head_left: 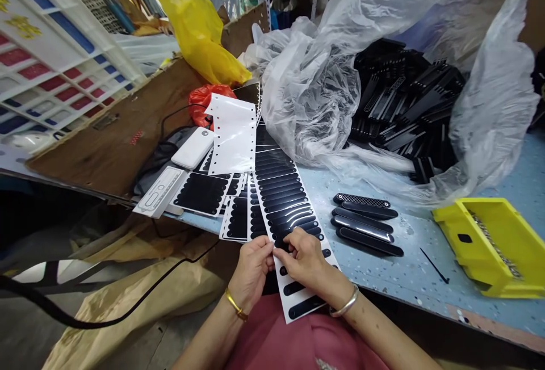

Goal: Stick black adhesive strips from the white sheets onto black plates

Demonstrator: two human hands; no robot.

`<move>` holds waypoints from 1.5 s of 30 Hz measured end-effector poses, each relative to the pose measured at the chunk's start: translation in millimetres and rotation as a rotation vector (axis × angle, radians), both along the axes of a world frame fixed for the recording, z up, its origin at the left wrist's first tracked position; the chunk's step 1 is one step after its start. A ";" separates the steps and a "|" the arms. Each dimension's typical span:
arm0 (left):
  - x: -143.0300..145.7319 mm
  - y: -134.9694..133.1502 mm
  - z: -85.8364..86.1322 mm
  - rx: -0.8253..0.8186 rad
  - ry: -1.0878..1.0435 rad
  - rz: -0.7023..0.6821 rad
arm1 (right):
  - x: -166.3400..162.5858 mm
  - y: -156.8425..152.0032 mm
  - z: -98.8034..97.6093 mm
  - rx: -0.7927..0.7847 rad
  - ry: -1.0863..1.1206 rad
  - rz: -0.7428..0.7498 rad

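A long white backing sheet of black, round-ended stickers runs down the table and hangs over its front edge. My left hand pinches the sheet's left edge between thumb and fingers. Over the sheet, my right hand is closed, its thumb and forefinger bent down onto the stickers close to my left fingertips. Whether a sticker is lifted between those fingers is hidden. To the right lie several long black plastic pieces side by side, the rearmost with a mesh-patterned top.
A yellow bin with small metal parts stands at right, near a thin black stick. Behind, clear plastic bags surround a heap of black parts. More sticker sheets, a white box and a power bank-like white block lie left.
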State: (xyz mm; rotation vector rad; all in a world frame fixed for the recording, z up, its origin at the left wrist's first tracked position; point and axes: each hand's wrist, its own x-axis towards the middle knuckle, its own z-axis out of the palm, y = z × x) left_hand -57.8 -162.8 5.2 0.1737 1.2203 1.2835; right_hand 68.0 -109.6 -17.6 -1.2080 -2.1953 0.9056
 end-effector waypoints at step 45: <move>49.8 163.5 4.0 0.461 1.264 -0.672 | 224.0 105.3 57.2 -0.278 0.817 -0.657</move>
